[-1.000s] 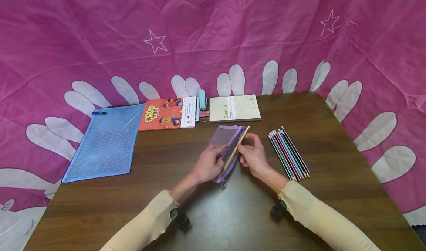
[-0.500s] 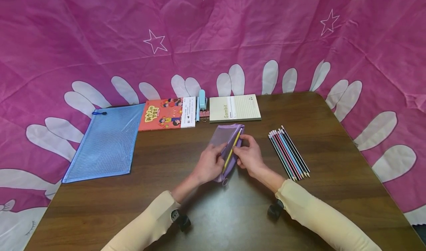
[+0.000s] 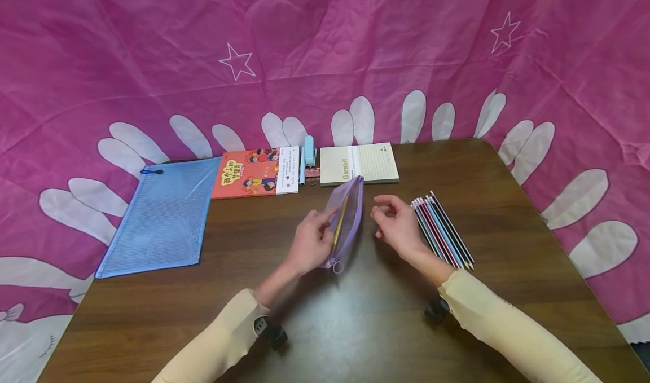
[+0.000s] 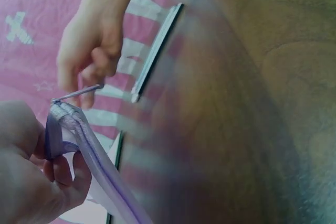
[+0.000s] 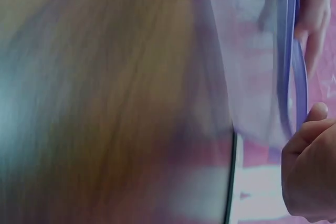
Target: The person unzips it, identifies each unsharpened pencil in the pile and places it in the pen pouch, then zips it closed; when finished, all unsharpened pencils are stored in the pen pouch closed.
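Note:
My left hand point(image 3: 311, 242) grips the near left side of a purple mesh zip pencil pouch point(image 3: 352, 225), its index finger stretched along the mouth. The pouch is unzipped and gapes, with a ring at its near end. Inside it lies a yellow pencil point(image 3: 341, 219), slanting along the left wall. To the right of the pouch, my right hand point(image 3: 398, 226) hovers apart from it, fingers loosely bent and holding nothing. In the right wrist view the pouch point(image 5: 252, 66) stands raised beside my right hand point(image 5: 315, 166). Several coloured pencils point(image 3: 443, 230) lie side by side next to my right hand.
At the left lies a blue mesh zip folder point(image 3: 157, 219). Along the back edge are a red picture book point(image 3: 249, 171), a light blue stapler point(image 3: 309, 150) and a Gambit notepad point(image 3: 378, 163). A pink curtain point(image 3: 355, 50) hangs behind the brown table point(image 3: 330, 338).
My right hand has let go of the yellow pencil and drawn back to the right. The pencil has slid down into the pouch, and the pouch has tipped more upright in my left hand.

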Demonstrator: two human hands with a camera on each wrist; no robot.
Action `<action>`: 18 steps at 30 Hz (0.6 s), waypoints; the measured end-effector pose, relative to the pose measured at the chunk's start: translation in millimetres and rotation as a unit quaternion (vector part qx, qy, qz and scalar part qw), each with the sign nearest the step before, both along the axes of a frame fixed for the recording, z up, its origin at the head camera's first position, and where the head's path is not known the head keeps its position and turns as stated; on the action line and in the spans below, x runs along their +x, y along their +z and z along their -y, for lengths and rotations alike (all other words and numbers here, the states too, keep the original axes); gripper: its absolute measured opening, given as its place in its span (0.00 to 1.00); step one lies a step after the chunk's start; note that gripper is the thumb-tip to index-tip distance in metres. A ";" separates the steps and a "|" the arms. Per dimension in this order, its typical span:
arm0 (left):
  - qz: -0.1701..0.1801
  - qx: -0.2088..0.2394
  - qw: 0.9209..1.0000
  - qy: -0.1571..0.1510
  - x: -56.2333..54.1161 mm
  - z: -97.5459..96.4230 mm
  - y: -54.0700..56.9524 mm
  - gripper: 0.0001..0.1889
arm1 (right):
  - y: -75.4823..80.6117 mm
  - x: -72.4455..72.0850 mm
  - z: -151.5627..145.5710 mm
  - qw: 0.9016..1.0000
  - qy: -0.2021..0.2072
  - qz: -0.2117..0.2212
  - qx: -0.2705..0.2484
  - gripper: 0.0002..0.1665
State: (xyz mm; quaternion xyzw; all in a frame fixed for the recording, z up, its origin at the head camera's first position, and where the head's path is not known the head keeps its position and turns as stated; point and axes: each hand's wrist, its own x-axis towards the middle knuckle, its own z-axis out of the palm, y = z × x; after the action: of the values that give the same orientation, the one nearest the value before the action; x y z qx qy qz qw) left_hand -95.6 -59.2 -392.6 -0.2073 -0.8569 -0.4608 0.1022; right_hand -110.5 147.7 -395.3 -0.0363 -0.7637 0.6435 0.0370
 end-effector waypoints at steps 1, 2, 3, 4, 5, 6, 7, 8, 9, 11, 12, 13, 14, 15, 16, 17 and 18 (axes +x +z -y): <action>0.006 0.006 1.000 0.003 -0.7 1.8 1.5 0.27 | 1.2 -0.9 -6.0 1.000 0.000 0.000 0.006 0.16; 0.013 0.011 1.000 0.006 -1.4 3.5 2.8 0.27 | 2.2 -1.8 -12.3 1.000 0.001 0.003 0.011 0.16; 0.019 0.014 1.000 0.008 -2.0 5.1 3.9 0.27 | 2.9 -2.7 -19.2 1.000 0.003 0.005 0.021 0.16; 0.024 0.016 1.000 0.010 -2.6 6.5 4.4 0.27 | 3.9 -3.3 -26.2 0.999 0.006 0.009 0.033 0.16; 0.027 0.019 0.999 0.011 -3.0 7.6 5.0 0.27 | 4.6 -4.0 -33.8 0.999 0.010 0.014 0.051 0.17; 0.029 0.019 0.999 0.012 -3.4 8.6 5.2 0.28 | 4.9 -5.1 -41.7 0.997 0.015 0.015 0.074 0.17; 0.031 0.022 0.999 0.012 -3.7 8.8 5.2 0.28 | 5.5 -5.7 -50.4 0.995 0.021 0.016 0.100 0.17; 0.032 0.024 0.999 0.011 -3.7 8.7 5.2 0.28 | 5.9 -6.4 -58.9 0.991 0.028 0.018 0.127 0.17; 0.031 0.027 0.999 0.011 -3.8 8.4 5.2 0.28 | 6.5 -7.2 -67.4 0.987 0.035 0.017 0.157 0.17; 0.024 0.032 0.999 0.015 -3.9 7.3 5.3 0.28 | 7.8 -8.6 -83.7 0.974 0.055 0.010 0.218 0.16; 0.023 0.034 0.999 0.016 -3.8 6.8 5.3 0.28 | 8.4 -9.1 -91.1 0.967 0.066 0.010 0.244 0.15; 0.021 0.036 0.999 0.018 -3.8 6.2 5.5 0.28 | 9.2 -9.4 -97.5 0.961 0.079 0.012 0.264 0.14; 0.020 0.037 0.999 0.020 -3.7 5.8 5.4 0.28 | 9.8 -9.7 -102.9 0.954 0.091 0.014 0.284 0.14; 0.020 0.037 0.999 0.021 -3.6 5.3 5.1 0.28 | 10.3 -9.8 -107.6 0.948 0.105 0.019 0.300 0.13; 0.022 0.034 0.999 0.021 -3.6 5.0 4.7 0.28 | 10.8 -9.6 -111.5 0.942 0.120 0.026 0.313 0.13; 0.028 0.033 0.999 0.019 -3.2 4.8 4.0 0.28 | 10.9 -9.5 -114.3 0.936 0.130 0.034 0.324 0.12; 0.030 0.031 0.999 0.015 -2.7 4.5 3.2 0.28 | 10.6 -9.3 -116.5 0.931 0.140 0.040 0.334 0.12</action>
State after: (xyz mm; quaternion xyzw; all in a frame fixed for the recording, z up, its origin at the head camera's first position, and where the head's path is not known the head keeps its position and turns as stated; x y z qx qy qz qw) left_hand -98.3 -63.8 -389.4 -0.1776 -0.8480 -0.4913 0.0897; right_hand -119.9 264.2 -384.7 0.0597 -0.9327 0.3480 -0.0736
